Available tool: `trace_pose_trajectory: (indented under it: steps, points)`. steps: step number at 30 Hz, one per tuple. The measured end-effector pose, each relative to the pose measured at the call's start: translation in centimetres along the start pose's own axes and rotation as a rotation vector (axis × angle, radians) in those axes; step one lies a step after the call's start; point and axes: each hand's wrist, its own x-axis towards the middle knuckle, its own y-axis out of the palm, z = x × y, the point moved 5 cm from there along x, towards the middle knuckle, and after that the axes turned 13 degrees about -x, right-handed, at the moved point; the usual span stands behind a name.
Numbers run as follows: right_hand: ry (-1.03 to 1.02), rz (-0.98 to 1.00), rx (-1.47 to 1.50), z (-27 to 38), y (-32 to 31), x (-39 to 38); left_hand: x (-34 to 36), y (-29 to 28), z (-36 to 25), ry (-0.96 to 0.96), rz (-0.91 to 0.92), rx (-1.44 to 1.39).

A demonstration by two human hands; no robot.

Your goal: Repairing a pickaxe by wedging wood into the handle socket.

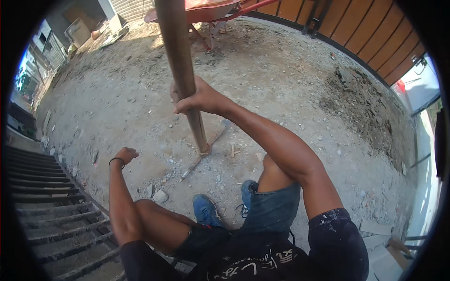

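Note:
My right hand (pixel 199 97) is wrapped around the long wooden handle of a pickaxe (pixel 180 51). The handle slants down from the top of the view to the ground. Its narrow metal head (pixel 193 167) lies against the dirt in front of my shoes, one end toward me and the other pointing away. Off to the left, my left hand (pixel 125 155) hangs above the ground, apart from the handle. Its fingers are curled together with nothing visible in them, and a dark band circles the wrist.
A red wheelbarrow (pixel 206 14) stands ahead, near an orange-brown gate (pixel 361 33). Loose dark soil (pixel 363 105) is heaped at the right. A metal grille (pixel 61 201) runs along my left. Stones (pixel 160 196) and wood scraps (pixel 234 151) lie near my blue shoes (pixel 206 210).

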Motion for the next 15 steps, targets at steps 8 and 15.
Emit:
trace_pose_trajectory:
  steps: [8, 15]
  points:
    - [0.094, -0.030, -0.124, 0.1, 0.3, -0.3, 0.4, 1.1, -0.6, 0.041, 0.048, 0.273]
    - [0.088, -0.043, -0.083, 0.8, 0.4, -0.3, 0.8, 1.3, -1.0, 0.020, 0.007, 0.197]
